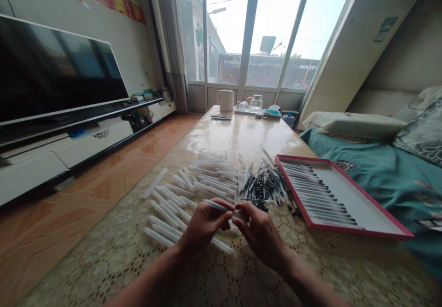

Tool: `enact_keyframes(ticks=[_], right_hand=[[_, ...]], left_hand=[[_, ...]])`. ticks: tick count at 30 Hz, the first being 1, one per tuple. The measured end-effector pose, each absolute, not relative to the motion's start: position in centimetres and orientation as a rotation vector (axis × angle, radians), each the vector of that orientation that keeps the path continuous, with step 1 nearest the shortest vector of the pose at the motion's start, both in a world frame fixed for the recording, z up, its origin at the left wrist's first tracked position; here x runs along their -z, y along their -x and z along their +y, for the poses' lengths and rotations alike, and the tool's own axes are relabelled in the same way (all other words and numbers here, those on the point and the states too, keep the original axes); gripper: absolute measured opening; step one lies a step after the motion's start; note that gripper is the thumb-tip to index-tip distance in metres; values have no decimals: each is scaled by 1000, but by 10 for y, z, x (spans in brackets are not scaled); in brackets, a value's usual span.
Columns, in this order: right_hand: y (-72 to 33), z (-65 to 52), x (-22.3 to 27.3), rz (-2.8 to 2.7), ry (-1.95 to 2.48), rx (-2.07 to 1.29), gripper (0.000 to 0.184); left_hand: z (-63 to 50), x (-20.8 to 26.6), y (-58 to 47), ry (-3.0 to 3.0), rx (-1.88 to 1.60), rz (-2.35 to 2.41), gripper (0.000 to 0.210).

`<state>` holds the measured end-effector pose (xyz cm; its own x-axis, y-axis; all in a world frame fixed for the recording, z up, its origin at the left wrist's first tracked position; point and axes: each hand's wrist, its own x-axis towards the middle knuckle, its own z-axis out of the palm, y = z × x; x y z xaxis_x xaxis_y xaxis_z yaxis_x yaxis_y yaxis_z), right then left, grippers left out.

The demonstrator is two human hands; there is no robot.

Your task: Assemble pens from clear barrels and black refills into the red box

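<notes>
L hand, fingers curled, grips pen-like stick, long axis approx. L–R; R hand, pinched nearly closed at its R end, nearer tray, R edge of worktop.

Sticks between tubes and tray

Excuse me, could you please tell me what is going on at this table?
A person is handling a slim pen-like piece over the table. The left hand holds it, and the fingertips of the right hand meet its end; whether they grip it is unclear. Loose whitish tubes lie around and beyond the left hand, with a heap of thin dark-tipped sticks beyond the right. Farther right, a red-rimmed tray holds a row of dark-ended tubes.
</notes>
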<state>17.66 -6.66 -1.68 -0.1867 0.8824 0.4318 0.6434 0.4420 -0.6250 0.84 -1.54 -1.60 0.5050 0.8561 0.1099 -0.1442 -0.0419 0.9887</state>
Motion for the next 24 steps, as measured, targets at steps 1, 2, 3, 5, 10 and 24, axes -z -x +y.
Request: enact_keyframes(ticks=[1,2,3,5,10,24], right_hand=[[-177,-66,18,-1938,1266,-367,13],[-178,-64,19,-1937,1260,-337,14],[-179,-63,20,-1915,1268,-302,15],[-183,-61,21,-1824,1322,-239,16],[-192,-58,24,-1651,1459,-249,17],[-197,-55,28,-1659,1483,-243,17]], left_hand=[[-16,16,-9,-1404,-921,683,21],[-16,15,-8,-1431,-943,692,23],[-16,14,-7,-1463,-986,715,27],[-11,10,-1,-1555,-1101,802,30],[10,2,26,-1883,-1294,1141,14],[13,8,27,-2524,-605,1087,12]])
